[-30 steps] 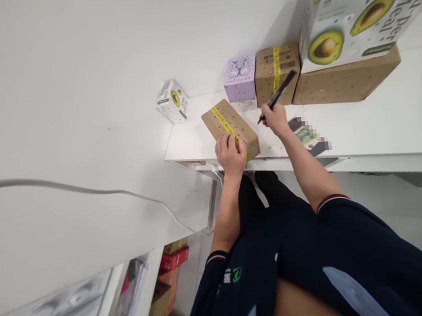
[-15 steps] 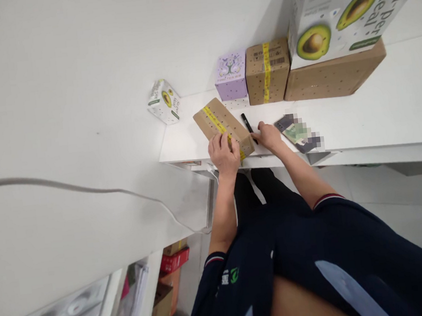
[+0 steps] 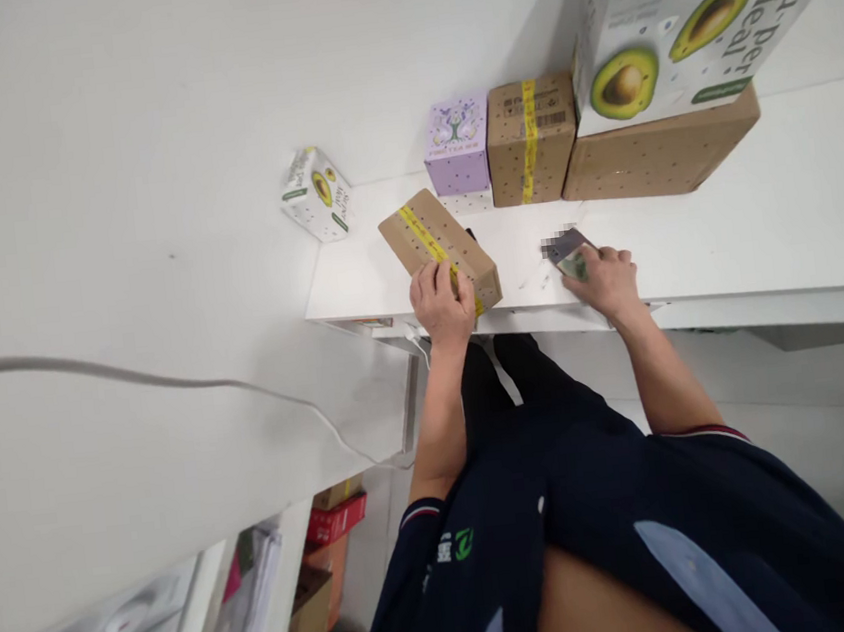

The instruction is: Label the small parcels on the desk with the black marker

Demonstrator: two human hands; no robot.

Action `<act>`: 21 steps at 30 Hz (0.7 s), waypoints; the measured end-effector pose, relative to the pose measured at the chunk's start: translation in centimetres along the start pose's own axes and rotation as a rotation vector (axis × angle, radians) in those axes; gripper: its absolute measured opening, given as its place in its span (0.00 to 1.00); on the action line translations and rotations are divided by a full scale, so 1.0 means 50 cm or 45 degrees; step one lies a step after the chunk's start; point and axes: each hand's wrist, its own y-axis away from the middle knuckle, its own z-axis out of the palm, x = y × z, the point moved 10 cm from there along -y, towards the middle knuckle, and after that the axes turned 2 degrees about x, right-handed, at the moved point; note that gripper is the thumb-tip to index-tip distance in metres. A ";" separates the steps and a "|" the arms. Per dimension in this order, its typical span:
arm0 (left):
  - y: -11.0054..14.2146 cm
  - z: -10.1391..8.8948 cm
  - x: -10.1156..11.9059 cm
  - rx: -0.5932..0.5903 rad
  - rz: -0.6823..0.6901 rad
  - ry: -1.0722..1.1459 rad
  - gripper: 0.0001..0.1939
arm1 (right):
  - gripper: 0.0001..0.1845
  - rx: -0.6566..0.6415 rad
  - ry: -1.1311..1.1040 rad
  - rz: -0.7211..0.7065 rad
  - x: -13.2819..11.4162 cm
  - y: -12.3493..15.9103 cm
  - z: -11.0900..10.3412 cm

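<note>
My left hand (image 3: 443, 302) grips the near end of a small brown cardboard box (image 3: 419, 221), its fingers curled over the yellow tape along the top. The box lies at a slant on the white shelf. To the right, my right hand (image 3: 605, 282) is closed over a flat, dark phone (image 3: 569, 240) with a greenish picture on its back; part of it is hidden by the fingers, part is blurred. Behind the cardboard box only the end of a black pen (image 3: 471, 234) shows.
Along the wall stand a purple box (image 3: 458, 146), a taped brown carton (image 3: 533, 138) and a big avocado-print box (image 3: 671, 38) on another carton (image 3: 662, 155). A small avocado-print box (image 3: 319, 196) sits at the left corner. A grey cable (image 3: 233, 379) crosses the left side.
My right hand has moved right, from beside the pen to the phone, and closed on it. The pen is now mostly hidden by the cardboard box. My left hand stays on the box.
</note>
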 end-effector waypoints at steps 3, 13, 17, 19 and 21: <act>0.000 -0.003 0.002 0.007 0.011 -0.014 0.18 | 0.37 0.046 -0.187 0.053 0.006 0.005 -0.007; -0.001 -0.009 0.007 0.027 0.030 -0.048 0.18 | 0.33 -0.488 -2.372 0.263 -0.100 0.068 -0.027; -0.003 -0.006 0.013 -0.001 0.037 -0.066 0.19 | 0.34 -0.660 -2.706 0.107 -0.212 0.060 -0.110; -0.003 -0.005 0.012 -0.018 0.023 -0.062 0.19 | 0.35 -0.750 -2.733 0.054 -0.270 0.052 -0.142; -0.001 -0.007 0.006 -0.019 0.007 -0.054 0.20 | 0.39 -0.874 -2.702 0.016 -0.330 0.046 -0.161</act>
